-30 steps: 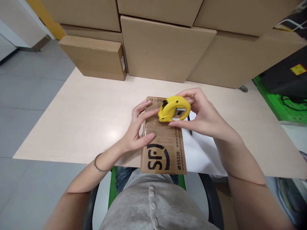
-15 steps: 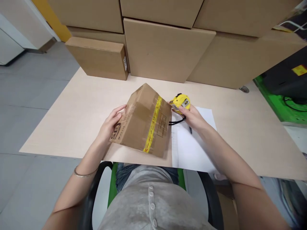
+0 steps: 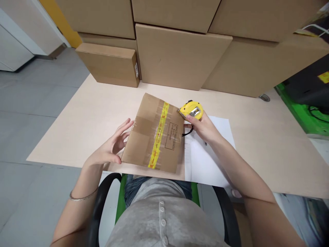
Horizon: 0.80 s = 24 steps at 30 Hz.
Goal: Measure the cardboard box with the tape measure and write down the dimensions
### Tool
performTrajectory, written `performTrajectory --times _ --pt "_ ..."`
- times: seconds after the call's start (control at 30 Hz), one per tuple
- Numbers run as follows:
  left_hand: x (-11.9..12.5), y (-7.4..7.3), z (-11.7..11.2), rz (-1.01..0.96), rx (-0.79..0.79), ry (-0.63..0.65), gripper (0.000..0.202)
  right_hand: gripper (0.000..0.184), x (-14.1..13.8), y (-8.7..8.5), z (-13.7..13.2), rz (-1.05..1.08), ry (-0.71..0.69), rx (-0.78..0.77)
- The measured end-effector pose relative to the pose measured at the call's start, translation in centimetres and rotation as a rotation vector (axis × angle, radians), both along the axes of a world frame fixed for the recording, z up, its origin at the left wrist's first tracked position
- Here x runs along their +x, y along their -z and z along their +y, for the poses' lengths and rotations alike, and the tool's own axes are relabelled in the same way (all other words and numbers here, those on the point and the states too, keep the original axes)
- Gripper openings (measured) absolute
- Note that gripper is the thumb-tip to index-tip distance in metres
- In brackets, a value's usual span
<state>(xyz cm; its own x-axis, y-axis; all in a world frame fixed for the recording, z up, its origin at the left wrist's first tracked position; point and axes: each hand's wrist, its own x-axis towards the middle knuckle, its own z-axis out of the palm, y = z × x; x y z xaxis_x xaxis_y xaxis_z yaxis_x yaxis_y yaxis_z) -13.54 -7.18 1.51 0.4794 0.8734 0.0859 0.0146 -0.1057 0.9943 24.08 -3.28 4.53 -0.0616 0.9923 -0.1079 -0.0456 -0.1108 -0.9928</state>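
In front of me a brown cardboard box (image 3: 144,137) stands near the table's front edge, with yellow printed tape (image 3: 158,137) down its upper face and a printed label frame beside it. My left hand (image 3: 113,145) is at the box's left side, fingers apart and curved, the thumb by its lower left corner; it does not grip the box. My right hand (image 3: 202,125) is closed around a yellow tape measure (image 3: 192,109), held at the box's upper right corner. From it hangs a black wrist strap (image 3: 189,132). No blade shows pulled out.
White printed paper (image 3: 208,154) lies under my right forearm, a dark pen-like thing partly hidden on it. Large cardboard boxes (image 3: 177,58) line the table's back, with a flatter box (image 3: 110,65) at the left. Black equipment on a green surface (image 3: 308,116) stands at the right.
The box has tipped so its taped face lies flatter toward me, and its printed left side no longer shows. My left hand has let go and spread. The tape measure has shifted slightly left.
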Motion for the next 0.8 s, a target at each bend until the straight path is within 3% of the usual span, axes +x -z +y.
performTrajectory --times 0.07,0.17,0.33,0.53,0.67,0.8 --pt "1.2 0.0 0.9 -0.049 -0.009 -0.057 0.106 0.065 1.0 -1.3 -1.1 -0.038 0.076 0.024" --pt "3.7 0.1 3.1 -0.167 -0.049 -0.311 0.092 0.063 2.5 -2.8 -3.8 -0.101 0.171 0.051" --pt "7.8 -0.5 6.9 -0.097 -0.112 -0.476 0.079 0.058 3.2 -2.6 -9.6 -0.234 0.255 0.008" --pt "10.2 -1.2 7.9 -0.248 -0.29 -0.308 0.069 0.049 3.0 -1.7 -14.3 -0.312 0.157 -0.093" --pt "10.0 -0.2 7.7 -0.183 -0.318 -0.304 0.054 0.048 3.5 -1.7 -15.8 -0.364 0.092 -0.133" --pt "8.9 1.1 7.8 -0.106 -0.29 -0.266 0.057 0.045 3.8 -2.2 -16.1 -0.396 -0.067 -0.172"
